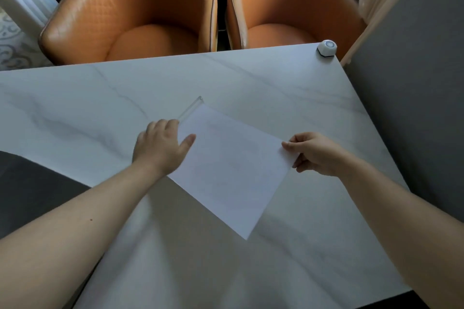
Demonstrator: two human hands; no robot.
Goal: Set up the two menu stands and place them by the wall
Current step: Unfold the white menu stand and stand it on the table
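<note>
A white menu sheet (pixel 231 168) lies tilted over the middle of the white marble table (pixel 75 98). A clear acrylic stand (pixel 190 109) shows along the sheet's upper left edge, mostly hidden by the paper. My left hand (pixel 160 148) grips the sheet's left edge where the stand begins, thumb on top of the paper. My right hand (pixel 313 153) pinches the sheet's right corner between thumb and fingers. Only one stand is in view.
Two orange leather chairs (pixel 130 15) (pixel 293 5) stand behind the table's far edge. A small white call button (pixel 326 48) sits on the far right corner. A grey wall (pixel 414 83) runs along the table's right side. A dark seat (pixel 30 183) is at near left.
</note>
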